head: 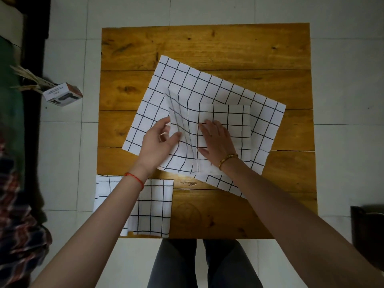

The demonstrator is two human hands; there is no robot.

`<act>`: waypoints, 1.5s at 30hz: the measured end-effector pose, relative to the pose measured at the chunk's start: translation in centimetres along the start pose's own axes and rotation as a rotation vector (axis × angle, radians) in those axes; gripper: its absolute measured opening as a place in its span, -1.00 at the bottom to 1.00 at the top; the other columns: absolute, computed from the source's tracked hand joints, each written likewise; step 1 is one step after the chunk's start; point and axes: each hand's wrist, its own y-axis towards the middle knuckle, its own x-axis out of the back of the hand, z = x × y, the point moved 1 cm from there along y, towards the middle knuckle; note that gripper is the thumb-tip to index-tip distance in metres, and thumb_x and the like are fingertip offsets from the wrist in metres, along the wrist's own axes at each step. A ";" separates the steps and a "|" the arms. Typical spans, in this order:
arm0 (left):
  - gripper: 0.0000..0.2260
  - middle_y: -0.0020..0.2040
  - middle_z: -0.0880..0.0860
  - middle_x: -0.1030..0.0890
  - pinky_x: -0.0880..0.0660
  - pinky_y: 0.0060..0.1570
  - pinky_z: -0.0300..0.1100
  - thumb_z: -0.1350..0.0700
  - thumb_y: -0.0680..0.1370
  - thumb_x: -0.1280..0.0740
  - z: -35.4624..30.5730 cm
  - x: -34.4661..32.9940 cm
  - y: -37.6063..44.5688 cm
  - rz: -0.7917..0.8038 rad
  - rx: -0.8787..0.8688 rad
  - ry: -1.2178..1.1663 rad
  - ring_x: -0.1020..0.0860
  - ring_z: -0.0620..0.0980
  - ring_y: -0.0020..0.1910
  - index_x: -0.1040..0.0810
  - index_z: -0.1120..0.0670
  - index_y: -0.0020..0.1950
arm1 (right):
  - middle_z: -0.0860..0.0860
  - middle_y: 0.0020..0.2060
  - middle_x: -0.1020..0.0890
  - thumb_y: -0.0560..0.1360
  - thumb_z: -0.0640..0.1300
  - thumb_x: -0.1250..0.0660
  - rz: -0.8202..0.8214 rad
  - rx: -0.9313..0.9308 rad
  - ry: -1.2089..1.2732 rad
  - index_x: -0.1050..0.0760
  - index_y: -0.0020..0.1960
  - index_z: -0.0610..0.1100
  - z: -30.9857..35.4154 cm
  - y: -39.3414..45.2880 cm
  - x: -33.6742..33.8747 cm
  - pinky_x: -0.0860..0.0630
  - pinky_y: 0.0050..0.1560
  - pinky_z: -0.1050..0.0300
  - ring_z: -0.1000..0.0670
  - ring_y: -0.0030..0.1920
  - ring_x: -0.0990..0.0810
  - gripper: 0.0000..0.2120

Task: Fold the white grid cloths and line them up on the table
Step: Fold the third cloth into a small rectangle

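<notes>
A partly folded white grid cloth (228, 117) lies in the middle of the wooden table (207, 44), on top of a larger unfolded grid cloth (187, 80). My right hand (216, 140) presses flat on the folded part. My left hand (160, 140) pinches the lifted left flap of that cloth, which curves up off the table. A folded grid cloth (153, 206) rests at the near left corner of the table, partly under my left forearm.
A small cardboard box (62, 94) lies on the tiled floor left of the table, beside some sticks. Patterned fabric (18, 225) sits at the far left. A dark bin (367, 225) stands at the right. My legs are under the table's near edge.
</notes>
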 end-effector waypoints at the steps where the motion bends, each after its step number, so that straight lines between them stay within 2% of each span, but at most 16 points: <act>1: -0.60 0.02 0.07 -0.54 -0.48 -0.06 -0.35 0.12 0.53 -0.40 -0.3 -0.3 0.0 0.035 -0.044 0.006 -0.52 -0.04 -0.08 -0.45 0.04 0.36 | -0.14 0.46 -0.20 0.46 0.07 -0.35 -0.010 0.004 0.003 -0.13 0.49 -0.13 0.4 0.1 0.0 -0.14 0.42 -0.13 -0.24 0.45 -0.15 -0.28; 5: -0.57 -0.10 0.02 -0.52 -0.46 -0.21 -0.30 0.16 0.53 -0.38 -1.2 -2.8 -0.2 0.118 -0.196 0.124 -0.47 -0.12 -0.24 -0.43 0.00 0.39 | -0.20 0.41 -0.27 0.41 -0.05 -0.40 -0.047 -0.009 0.084 -0.21 0.46 -0.19 1.2 0.2 0.4 -0.16 0.40 -0.14 -0.26 0.42 -0.20 -0.30; 9: -0.58 -0.10 0.05 -0.58 -0.43 -0.24 -0.42 0.17 0.54 -0.36 -0.6 -5.8 -0.1 0.123 -0.232 0.148 -0.54 -0.08 -0.20 -0.42 0.04 0.39 | -0.22 0.22 -0.45 0.34 -0.26 -0.39 -0.215 -0.044 0.171 -0.36 0.32 -0.25 -0.3 -0.4 1.4 -0.42 0.19 -0.16 -0.27 0.23 -0.41 -0.44; 12: -0.59 -0.09 0.16 -0.58 -0.46 -0.22 -0.40 0.20 0.55 -0.34 -0.1 -7.9 0.1 0.133 -0.225 0.119 -0.55 -0.01 -0.19 -0.41 0.04 0.38 | -0.14 0.05 -0.54 0.51 -0.14 -0.26 -0.330 -0.139 0.267 -0.46 0.23 -0.16 -3.5 -1.5 1.7 -0.47 0.03 -0.03 -0.15 0.05 -0.50 -0.69; 14: -0.60 -0.12 0.10 -0.55 -0.43 -0.24 -0.46 0.21 0.56 -0.32 0.0 -9.2 0.1 0.145 -0.213 0.113 -0.51 -0.10 -0.21 -0.40 0.05 0.39 | -0.08 -0.06 -0.60 0.58 -0.10 -0.16 -0.391 -0.295 0.552 -0.53 0.12 -0.13 -5.2 -2.6 2.2 -0.50 -0.04 0.11 -0.06 -0.06 -0.55 -0.77; 17: -0.59 -0.13 -0.03 -0.52 -0.45 -0.15 -0.52 0.19 0.57 -0.33 0.1 -11.0 0.1 0.194 -0.176 0.109 -0.51 -0.21 -0.16 -0.39 0.08 0.41 | -0.05 -0.24 -0.65 0.60 0.01 -0.13 -0.396 -0.523 0.922 -0.57 -0.08 -0.10 -6.6 -4.2 3.0 -0.45 -0.22 0.33 0.01 -0.21 -0.59 -0.70; 19: -0.55 -0.05 -0.02 -0.59 -0.50 0.03 -0.41 0.17 0.55 -0.36 0.5 -11.8 0.0 0.256 -0.136 0.101 -0.56 -0.18 -0.06 -0.37 0.10 0.42 | -0.02 -0.29 -0.66 0.59 0.12 -0.13 -0.333 -0.568 0.987 -0.59 -0.12 -0.12 -7.0 -4.8 3.1 -0.48 -0.21 0.29 0.03 -0.24 -0.60 -0.61; 21: -0.52 0.06 0.01 -0.62 -0.50 0.14 -0.27 0.14 0.53 -0.39 0.9 -12.1 -0.1 0.327 -0.087 0.092 -0.57 -0.11 0.08 -0.35 0.09 0.43 | -0.03 -0.27 -0.67 0.53 0.20 -0.19 -0.265 -0.571 0.935 -0.60 -0.14 -0.16 -7.2 -4.7 2.6 -0.50 -0.18 0.23 0.01 -0.21 -0.61 -0.56; 23: -0.54 0.13 0.02 -0.61 -0.45 0.16 -0.30 0.11 0.54 -0.38 1.1 -12.0 -0.4 0.352 -0.069 0.120 -0.55 -0.10 0.15 -0.37 0.07 0.42 | 0.01 -0.22 -0.66 0.50 0.15 -0.28 -0.224 -0.597 0.846 -0.60 -0.12 -0.14 -7.2 -4.4 2.1 -0.43 -0.22 0.34 0.05 -0.18 -0.59 -0.65; 26: -0.65 0.18 0.01 -0.58 -0.43 0.21 -0.27 0.15 0.57 -0.32 1.5 -10.4 -0.2 0.268 -0.174 0.244 -0.50 -0.16 0.15 -0.46 0.07 0.36 | 0.05 -0.20 -0.61 0.47 0.01 -0.37 -0.209 -0.642 0.762 -0.60 -0.04 -0.12 -7.2 -3.7 1.8 -0.34 -0.27 0.42 0.10 -0.16 -0.53 -0.80; 29: -0.65 0.27 0.05 -0.51 -0.38 0.31 -0.18 0.21 0.57 -0.27 2.3 -8.3 1.0 0.157 -0.256 0.344 -0.46 -0.06 0.25 -0.46 0.10 0.36 | 0.05 -0.22 -0.59 0.44 -0.10 -0.41 -0.176 -0.681 0.748 -0.60 -0.03 -0.13 -7.4 -3.3 1.7 -0.38 -0.16 0.34 0.11 -0.17 -0.52 -0.85; 33: -0.56 0.37 0.12 -0.41 -0.16 0.35 -0.33 0.25 0.55 -0.26 2.9 -6.0 2.9 0.071 -0.331 0.532 -0.32 0.09 0.38 -0.35 0.16 0.45 | 0.06 -0.29 -0.55 0.44 -0.16 -0.37 -0.188 -0.694 0.715 -0.55 -0.12 -0.11 -7.1 -3.3 2.2 -0.36 -0.27 0.35 0.12 -0.27 -0.47 -0.96; 35: -0.48 0.45 0.14 -0.33 -0.14 0.41 -0.25 0.24 0.54 -0.27 3.1 -5.4 4.0 0.100 -0.368 0.667 -0.26 0.12 0.44 -0.26 0.17 0.50 | 0.06 -0.36 -0.48 0.43 -0.21 -0.34 -0.218 -0.721 0.726 -0.47 -0.18 -0.12 -7.1 -3.5 2.4 -0.30 -0.38 0.35 0.14 -0.36 -0.40 -0.94; 39: -0.37 0.58 0.07 -0.07 -0.15 0.49 0.07 0.14 0.57 -0.22 3.3 -5.6 5.5 0.276 -0.427 0.970 -0.04 0.13 0.55 -0.02 0.12 0.58 | 0.04 -0.41 -0.40 0.41 -0.23 -0.33 -0.211 -0.739 0.732 -0.40 -0.23 -0.15 -7.2 -3.7 2.2 -0.26 -0.42 0.33 0.11 -0.40 -0.34 -0.89; 42: -0.34 0.60 0.00 0.10 -0.05 0.52 0.09 0.08 0.61 -0.20 3.1 -6.3 5.9 0.340 -0.369 1.087 0.12 0.09 0.57 0.12 0.05 0.59 | -0.04 -0.25 -0.46 0.40 -0.20 -0.33 -0.199 -0.712 0.651 -0.39 -0.23 -0.14 -7.5 -3.5 1.9 -0.27 -0.40 0.27 0.01 -0.29 -0.41 -0.89; 45: -0.33 0.59 -0.01 0.17 0.01 0.51 0.10 0.06 0.62 -0.19 2.8 -6.7 6.2 0.369 -0.324 1.125 0.18 0.10 0.56 0.16 0.03 0.59 | -0.05 -0.08 -0.41 0.42 -0.14 -0.32 -0.189 -0.727 0.551 -0.41 -0.09 -0.16 -7.7 -3.6 1.7 -0.32 -0.35 0.20 -0.01 -0.24 -0.42 -0.86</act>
